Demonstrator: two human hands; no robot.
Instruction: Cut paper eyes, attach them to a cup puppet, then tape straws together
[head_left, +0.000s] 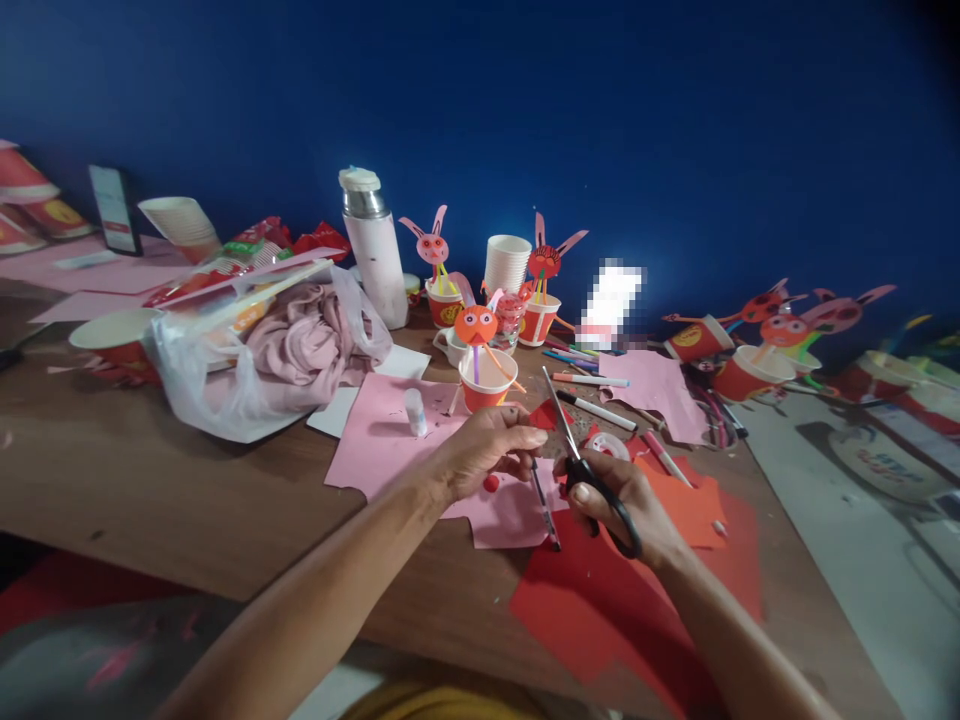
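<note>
My right hand (626, 500) grips black-handled scissors (606, 500), their metal blades pointing up and away from me. Just left of the blades, my left hand (499, 445) is closed in a pinch; whatever is between the fingertips is too small to make out. A red paper scrap (552, 414) shows right behind those fingertips. Below both hands lie pink paper (502, 530), a dark pen (545, 505) and a small red disc (491, 483). Red sheets (592, 600) and an orange sheet (682, 510) spread under my right hand. Beyond my left hand stands a paper cup with an orange face figure (476, 323).
A glue stick (415, 412) stands on pink paper. Several markers (596, 408) and a tape roll (609, 446) lie beyond my right hand. A thermos (375, 255) and a plastic bag with pink cloth (300, 335) are further left. More figure cups (540, 318) line the blue wall.
</note>
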